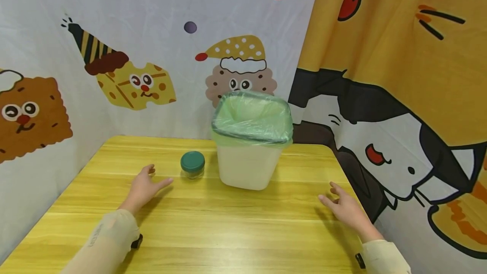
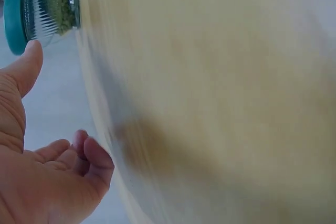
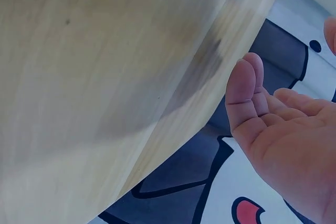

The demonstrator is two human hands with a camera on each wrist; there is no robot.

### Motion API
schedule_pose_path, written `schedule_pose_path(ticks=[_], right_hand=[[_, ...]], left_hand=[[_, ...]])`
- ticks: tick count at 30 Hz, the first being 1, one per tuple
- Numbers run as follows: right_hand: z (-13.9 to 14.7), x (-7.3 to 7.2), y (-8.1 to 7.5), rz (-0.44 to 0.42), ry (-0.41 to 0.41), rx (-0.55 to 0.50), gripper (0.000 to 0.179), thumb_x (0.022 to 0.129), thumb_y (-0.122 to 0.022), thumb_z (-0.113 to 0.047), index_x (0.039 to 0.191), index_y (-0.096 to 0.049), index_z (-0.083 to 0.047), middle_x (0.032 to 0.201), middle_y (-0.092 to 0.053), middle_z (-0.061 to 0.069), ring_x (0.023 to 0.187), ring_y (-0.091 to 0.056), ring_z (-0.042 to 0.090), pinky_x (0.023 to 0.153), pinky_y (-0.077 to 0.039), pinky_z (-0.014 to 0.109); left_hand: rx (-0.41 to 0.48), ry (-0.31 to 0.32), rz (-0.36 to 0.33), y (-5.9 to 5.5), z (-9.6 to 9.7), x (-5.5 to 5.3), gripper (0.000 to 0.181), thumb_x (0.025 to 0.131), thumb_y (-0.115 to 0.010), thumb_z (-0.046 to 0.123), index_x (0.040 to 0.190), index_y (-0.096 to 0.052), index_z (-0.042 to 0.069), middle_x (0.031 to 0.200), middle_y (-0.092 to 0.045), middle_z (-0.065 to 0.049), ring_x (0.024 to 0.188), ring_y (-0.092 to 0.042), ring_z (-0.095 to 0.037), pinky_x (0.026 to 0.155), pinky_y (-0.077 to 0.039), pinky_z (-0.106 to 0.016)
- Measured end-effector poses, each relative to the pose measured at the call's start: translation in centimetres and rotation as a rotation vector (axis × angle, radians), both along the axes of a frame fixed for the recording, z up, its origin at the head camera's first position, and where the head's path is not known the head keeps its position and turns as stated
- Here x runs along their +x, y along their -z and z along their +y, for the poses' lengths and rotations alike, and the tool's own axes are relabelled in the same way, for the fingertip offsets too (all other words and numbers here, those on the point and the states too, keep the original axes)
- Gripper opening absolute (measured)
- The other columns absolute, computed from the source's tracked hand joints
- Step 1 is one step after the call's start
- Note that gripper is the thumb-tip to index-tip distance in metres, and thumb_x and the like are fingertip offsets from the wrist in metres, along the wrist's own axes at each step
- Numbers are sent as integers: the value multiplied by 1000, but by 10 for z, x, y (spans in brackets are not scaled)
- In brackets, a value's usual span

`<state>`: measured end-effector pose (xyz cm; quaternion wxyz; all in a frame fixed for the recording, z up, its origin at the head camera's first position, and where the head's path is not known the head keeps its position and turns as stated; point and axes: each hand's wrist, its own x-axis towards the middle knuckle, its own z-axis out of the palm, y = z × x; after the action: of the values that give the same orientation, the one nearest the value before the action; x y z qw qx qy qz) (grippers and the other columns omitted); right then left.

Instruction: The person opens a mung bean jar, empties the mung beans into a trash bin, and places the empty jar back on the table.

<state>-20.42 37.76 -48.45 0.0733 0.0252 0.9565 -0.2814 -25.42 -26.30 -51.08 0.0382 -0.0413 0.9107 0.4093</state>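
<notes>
One green-lidded jar (image 1: 192, 165) is stood upright on the table (image 1: 236, 231), rightward of and slightly beyond the nearer left hand (image 1: 144, 187), held empty, thumb apart; the right hand (image 1: 345, 209), also empty and relaxed, is held well apart.

Near the left fingers (image 2: 100, 153): small round clear ribbed jar (image 1: 192, 166), teal-green round lid (image 1: 192, 160), olive-green contents (image 2: 59, 9). Between left and right fingers (image 3: 242, 85), farther out: squarish milky-white bin (image 1: 247, 168), translucent pale-green plastic liner (image 1: 251, 117). Beneath the fingers: yellow table (image 1: 228, 227), streaky wood-grain pattern; beyond them, white cloth backdrop (image 1: 152, 20), red and purple dots (image 1: 190, 27).
</notes>
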Motion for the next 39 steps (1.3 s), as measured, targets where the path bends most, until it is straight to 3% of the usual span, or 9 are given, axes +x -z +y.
schedule_pose_path(ticks=[8,15,21,27,35,39], right_hand=[[-4,5,-2,-17,-2,-23,97,106,-58,-60,169,-18,3,164,-37,38,134,-58,55,95,-61,57],[-8,10,-1,-33,-13,-29,96,106,-58,-61,168,-21,2,163,-40,36,134,-59,54,98,-60,59],[-12,17,-2,-51,-22,-56,95,105,-59,-61,169,-22,0,164,-41,34,133,-60,52,95,-62,56],[-16,21,-6,-48,-31,-59,93,105,-61,-59,168,-25,-1,164,-43,32,130,-63,46,91,-63,51],[-19,25,-7,-49,-25,-55,92,104,-63,-58,168,-27,-1,162,-46,31,128,-65,44,92,-63,51],[-20,26,-6,-49,-32,-53,91,104,-63,-57,167,-29,-1,161,-47,31,127,-66,44,92,-63,51]], left_hand=[[57,-13,-34,-1,11,-10,116,96,-76,57,167,-11,-8,168,-29,-36,152,-34,-57,125,-34,-68],[114,-27,-52,1,23,-18,114,96,-76,57,167,-14,-7,169,-30,-35,141,-53,-52,114,-52,-59],[156,-39,-43,2,35,-24,108,98,-76,49,167,-16,-8,169,-30,-34,145,-49,-52,115,-50,-59],[212,-30,-35,4,44,-27,105,98,-79,45,168,-18,-4,171,-30,-30,134,-62,-46,101,-61,-47],[263,17,-55,6,59,-31,98,96,-81,41,166,-27,-1,170,-33,-27,152,-40,-49,111,-54,-56],[258,30,-44,6,68,-34,100,95,-83,43,165,-28,-2,168,-36,-28,151,-43,-50,109,-56,-56]])
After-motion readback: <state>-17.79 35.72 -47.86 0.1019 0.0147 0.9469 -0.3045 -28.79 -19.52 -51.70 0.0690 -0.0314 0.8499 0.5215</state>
